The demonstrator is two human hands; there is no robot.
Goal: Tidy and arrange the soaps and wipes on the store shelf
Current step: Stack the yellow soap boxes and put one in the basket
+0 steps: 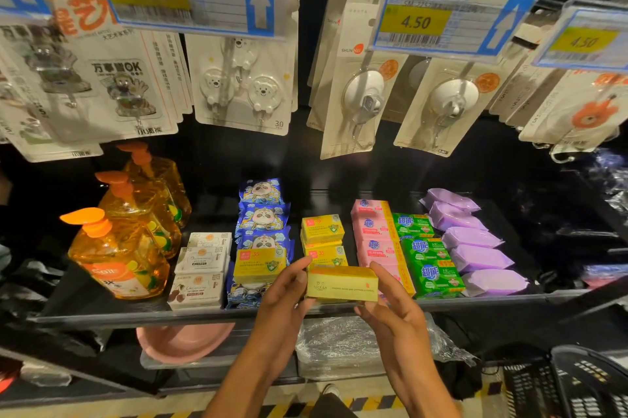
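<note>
Dim shelf; blurred, fisheye-warped edges

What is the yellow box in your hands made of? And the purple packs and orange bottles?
The yellow box looks like thin matte cardboard: sharp folded edges. The purple packs seem soft plastic film, puffy, slightly shiny. The orange bottles are clear glossy plastic; liquid shows through.

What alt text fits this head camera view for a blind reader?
A person's left hand and right hand hold a yellow soap box at the front of a store shelf, before rows of pink soaps, green soaps, purple wipes and orange pump bottles.
</note>
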